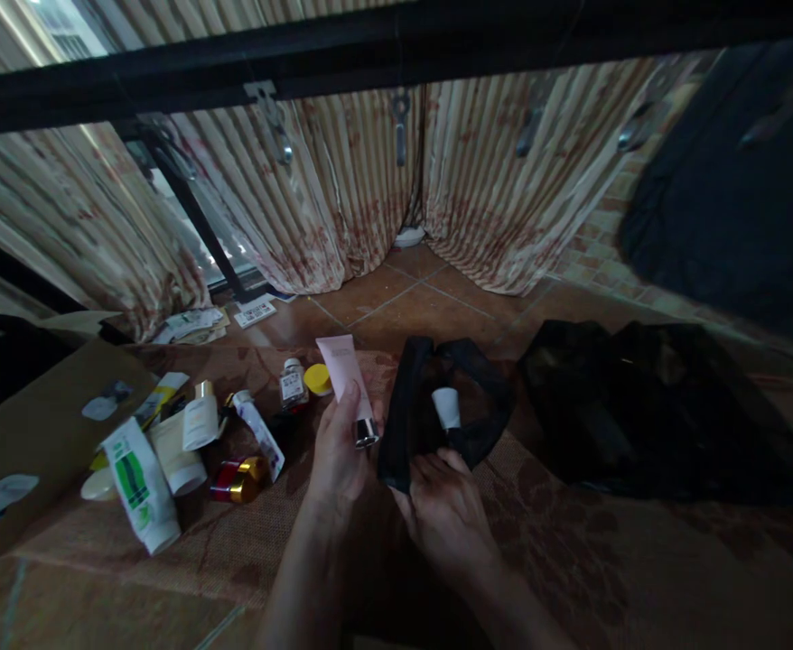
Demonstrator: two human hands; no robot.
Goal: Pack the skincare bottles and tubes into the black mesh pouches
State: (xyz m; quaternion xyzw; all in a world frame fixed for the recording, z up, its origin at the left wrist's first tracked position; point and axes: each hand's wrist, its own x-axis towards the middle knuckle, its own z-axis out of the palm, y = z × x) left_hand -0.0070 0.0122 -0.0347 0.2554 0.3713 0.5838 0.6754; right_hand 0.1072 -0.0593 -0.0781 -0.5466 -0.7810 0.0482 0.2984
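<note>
A pale pink squeeze tube with a shiny silver cap is in my left hand, its cap end pointing down toward me. My right hand grips the near edge of a black mesh bag, whose mouth gapes upward. Inside that opening a white cap or tube end shows; the rest of it is hidden. To the left of my left hand lie a small labelled bottle, a yellow lid, a white and purple tube and a red and gold jar.
Farther left are a green and white tube, a white bottle and a cardboard box. A second black bag lies at the right on the brown mat. Striped curtains hang behind, below a dark bar.
</note>
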